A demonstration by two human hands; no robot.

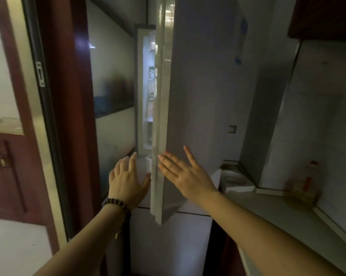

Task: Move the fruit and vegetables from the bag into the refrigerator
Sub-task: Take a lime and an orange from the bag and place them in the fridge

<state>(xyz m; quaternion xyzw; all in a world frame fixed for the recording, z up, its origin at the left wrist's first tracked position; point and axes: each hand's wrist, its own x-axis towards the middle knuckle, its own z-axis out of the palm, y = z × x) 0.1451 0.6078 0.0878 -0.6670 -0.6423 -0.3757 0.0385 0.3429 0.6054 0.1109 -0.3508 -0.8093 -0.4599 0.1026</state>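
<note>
The tall pale refrigerator [168, 246] stands straight ahead, its upper door [198, 96] swung partly ajar. A narrow lit strip of the interior [148, 96] shows left of the door's edge. My left hand [126, 182], with a dark bead bracelet on the wrist, hovers open near the door's free edge. My right hand [186, 174] lies flat with fingers spread on the door's outer face near its lower part. Neither hand holds anything. No bag, fruit or vegetables are in view.
A dark red door frame [72, 116] stands close on the left. A grey countertop [287, 222] runs along the right, with a white box-like item [238, 182] and a red-capped bottle [309, 176] at its back. A dark cabinet [323, 14] hangs top right.
</note>
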